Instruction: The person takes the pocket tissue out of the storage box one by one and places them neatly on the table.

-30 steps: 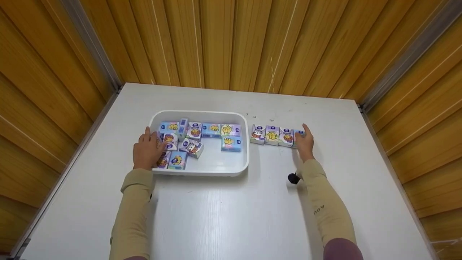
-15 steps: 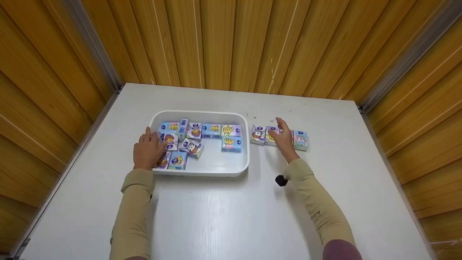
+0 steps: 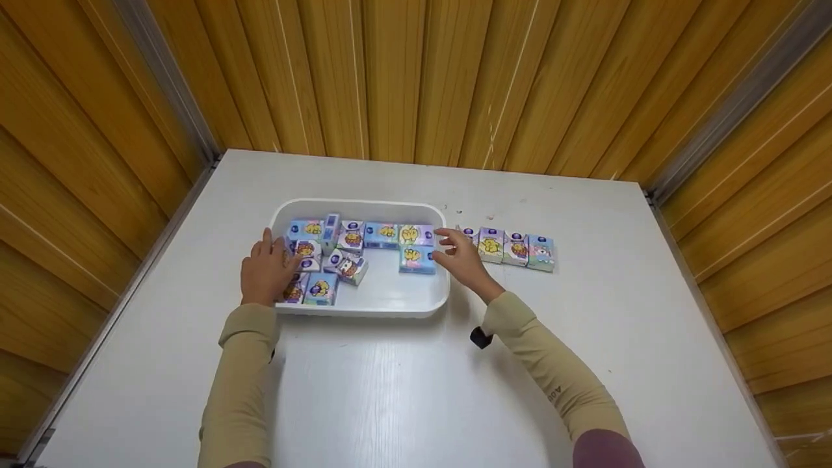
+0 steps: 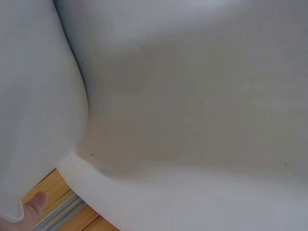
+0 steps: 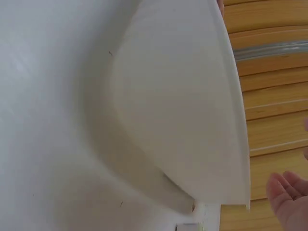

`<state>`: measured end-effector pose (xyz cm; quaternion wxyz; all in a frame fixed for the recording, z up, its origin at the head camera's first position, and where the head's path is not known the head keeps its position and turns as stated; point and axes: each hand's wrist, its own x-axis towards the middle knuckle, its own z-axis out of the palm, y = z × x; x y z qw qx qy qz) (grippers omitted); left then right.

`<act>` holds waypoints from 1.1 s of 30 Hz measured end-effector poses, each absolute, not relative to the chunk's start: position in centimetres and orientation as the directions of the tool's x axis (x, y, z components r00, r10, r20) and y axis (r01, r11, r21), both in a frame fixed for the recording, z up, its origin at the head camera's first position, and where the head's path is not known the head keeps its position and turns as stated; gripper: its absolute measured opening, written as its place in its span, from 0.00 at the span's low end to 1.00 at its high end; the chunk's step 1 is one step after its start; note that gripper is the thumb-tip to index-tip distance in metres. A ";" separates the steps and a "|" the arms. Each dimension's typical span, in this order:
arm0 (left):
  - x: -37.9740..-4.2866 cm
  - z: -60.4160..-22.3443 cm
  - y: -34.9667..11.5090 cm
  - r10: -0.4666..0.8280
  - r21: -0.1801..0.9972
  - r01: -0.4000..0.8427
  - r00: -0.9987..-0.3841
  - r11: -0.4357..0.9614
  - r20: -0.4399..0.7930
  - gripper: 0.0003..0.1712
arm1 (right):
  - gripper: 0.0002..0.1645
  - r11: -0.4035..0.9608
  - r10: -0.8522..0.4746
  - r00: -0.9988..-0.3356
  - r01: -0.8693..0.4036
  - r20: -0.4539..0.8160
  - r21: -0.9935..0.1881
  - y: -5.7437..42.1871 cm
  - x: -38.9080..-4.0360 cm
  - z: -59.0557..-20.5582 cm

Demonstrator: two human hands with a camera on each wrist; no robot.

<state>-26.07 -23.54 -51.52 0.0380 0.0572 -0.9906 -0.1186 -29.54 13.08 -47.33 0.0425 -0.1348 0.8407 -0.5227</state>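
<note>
A white tray (image 3: 383,299) holds several small packs printed with cartoon animals, in blue, purple and white. My left hand (image 3: 265,270) rests over the tray's left rim and the packs beside it, its thumb on the inner side. My right hand (image 3: 465,260) reaches over the right rim with thumb and index finger spread apart. Its fingertips are right by a blue pack (image 3: 416,260) and a purple pack (image 3: 416,235). In the right wrist view, the right fingers (image 5: 284,187) show past the tray wall (image 5: 187,96). One left fingertip (image 4: 36,204) shows beyond the rim in the left wrist view.
Right of the tray stands a row of packs on the white table, among them a yellow-printed pack (image 3: 491,246) and a blue end pack (image 3: 541,252). A black piece (image 3: 481,337) sits at the right wrist. Wood-patterned panels (image 3: 416,78) enclose the table (image 3: 364,390).
My right hand has let go of the blue pack at the row's right end and moved left, over the row, to the tray's right rim. The left hand has stayed in place.
</note>
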 end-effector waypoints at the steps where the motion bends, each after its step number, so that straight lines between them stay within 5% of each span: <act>1: -26.1 -51.5 -23.6 -0.123 0.238 -0.106 -0.991 0.966 0.058 0.41 | 0.29 0.414 -0.295 -0.954 -0.179 0.054 -0.892 12.7 -29.4 -47.3; 8: -26.1 -51.5 -23.6 -0.125 0.239 -0.109 -0.991 0.965 0.052 0.41 | 0.34 0.328 -0.303 -0.924 0.129 -0.233 -0.936 10.3 -28.8 -47.0; 18: -26.0 -51.6 -23.5 -0.122 0.249 -0.100 -0.990 0.963 0.074 0.41 | 0.41 -0.236 -0.270 -0.784 0.617 -0.559 -0.751 8.8 -28.1 -47.3; 26: -26.0 -51.5 -23.6 -0.136 0.248 -0.115 -0.988 0.962 0.068 0.41 | 0.42 -0.588 -0.277 -0.744 0.632 -0.609 -0.504 7.5 -27.0 -47.8; 33: -25.8 -51.4 -23.4 -0.129 0.261 -0.106 -0.989 0.959 0.072 0.41 | 0.42 -0.706 -0.202 -0.730 0.570 -0.652 -0.419 6.6 -28.7 -51.4</act>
